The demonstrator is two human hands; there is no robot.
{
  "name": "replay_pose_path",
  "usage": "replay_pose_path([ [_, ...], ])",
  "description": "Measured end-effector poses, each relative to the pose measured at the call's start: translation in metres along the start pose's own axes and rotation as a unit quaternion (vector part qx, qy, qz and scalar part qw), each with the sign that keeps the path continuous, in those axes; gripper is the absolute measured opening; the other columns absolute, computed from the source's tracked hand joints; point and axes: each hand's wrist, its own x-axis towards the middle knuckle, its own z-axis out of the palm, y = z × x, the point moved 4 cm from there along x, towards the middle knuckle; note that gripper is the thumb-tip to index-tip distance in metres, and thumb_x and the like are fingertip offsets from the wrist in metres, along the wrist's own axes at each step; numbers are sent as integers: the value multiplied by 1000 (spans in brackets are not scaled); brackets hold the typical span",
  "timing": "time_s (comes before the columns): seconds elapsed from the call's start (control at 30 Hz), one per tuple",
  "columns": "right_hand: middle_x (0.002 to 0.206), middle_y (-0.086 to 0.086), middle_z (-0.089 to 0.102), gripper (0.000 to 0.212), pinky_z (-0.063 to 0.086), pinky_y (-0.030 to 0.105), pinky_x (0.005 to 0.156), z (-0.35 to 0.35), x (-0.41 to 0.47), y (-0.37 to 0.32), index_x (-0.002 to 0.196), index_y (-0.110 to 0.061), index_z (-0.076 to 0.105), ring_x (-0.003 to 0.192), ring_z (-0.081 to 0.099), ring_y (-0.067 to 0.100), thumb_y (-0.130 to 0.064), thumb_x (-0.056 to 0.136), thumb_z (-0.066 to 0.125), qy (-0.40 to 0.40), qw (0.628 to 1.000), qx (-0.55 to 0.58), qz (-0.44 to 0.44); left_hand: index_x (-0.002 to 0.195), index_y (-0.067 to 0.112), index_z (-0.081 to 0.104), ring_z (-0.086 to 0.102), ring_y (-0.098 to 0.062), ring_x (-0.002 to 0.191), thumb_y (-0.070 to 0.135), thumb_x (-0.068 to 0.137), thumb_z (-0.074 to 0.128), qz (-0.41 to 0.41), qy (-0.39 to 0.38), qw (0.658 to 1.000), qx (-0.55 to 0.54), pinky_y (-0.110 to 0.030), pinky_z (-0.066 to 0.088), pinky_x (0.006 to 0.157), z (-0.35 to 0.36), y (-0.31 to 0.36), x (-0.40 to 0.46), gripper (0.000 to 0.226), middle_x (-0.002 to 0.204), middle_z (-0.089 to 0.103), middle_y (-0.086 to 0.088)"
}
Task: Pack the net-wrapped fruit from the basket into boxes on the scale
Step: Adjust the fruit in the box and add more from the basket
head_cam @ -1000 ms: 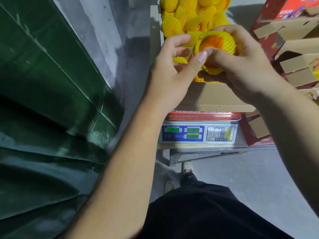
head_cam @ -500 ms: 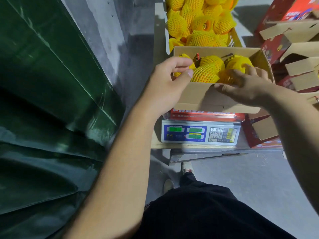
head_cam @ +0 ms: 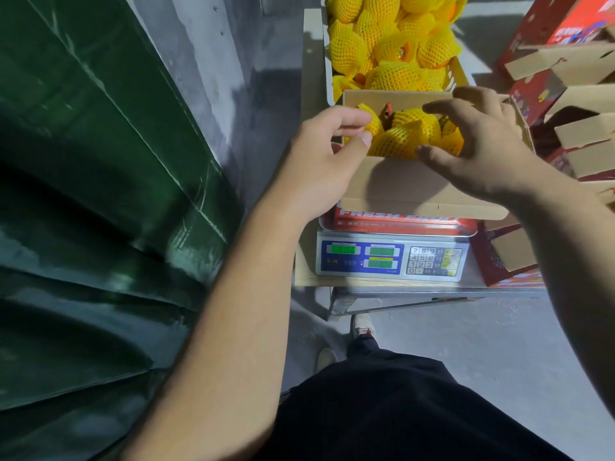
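**A:** Head cam, what's the stuff made of? And where's the fruit?

**B:** Net-wrapped fruit (head_cam: 397,143) is round, sleeved in bright yellow foam mesh with that bumpy honeycomb texture. A handful sits in the open cardboard box (head_cam: 399,184), plain brown inside, red print on the outside. The box sits on the electronic scale (head_cam: 392,259), which has a steel pan, blue panel, green readouts and a grey keypad. More wrapped fruit is heaped in the basket (head_cam: 329,78) right behind the box; its light rim is touching or nearly touching the box's far wall, can't tell which.

**A:** Hands?

**B:** Left hand (head_cam: 319,161) is at the box's left end, fingers curled, thumb and forefinger pinching a yellow net edge there. Right hand (head_cam: 482,144) hovers over the fruit with fingers spread and bent, gripping nothing that I can see.

**A:** Room?

**B:** Scale's on a pale board over a metal-framed stand, grey concrete floor and wall. A glossy dark green tarp (head_cam: 100,211) with creases fills the left side. Red cartons (head_cam: 565,78) with open brown flaps are stacked on the right, just beside the box. The right forearm covers some of them.
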Motion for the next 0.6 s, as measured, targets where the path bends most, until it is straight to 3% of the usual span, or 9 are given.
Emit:
replay_pose_path([
  [0.6,148,10,45,45,34,60,114,-3,0,4,140,-28,58,136,42,39,-40,97,65,2,999,45,-3,133,24,67,60,9,113,22,106,60,-4,6,1000,1,-10,49,94,5,1,6,28,121,68,17],
])
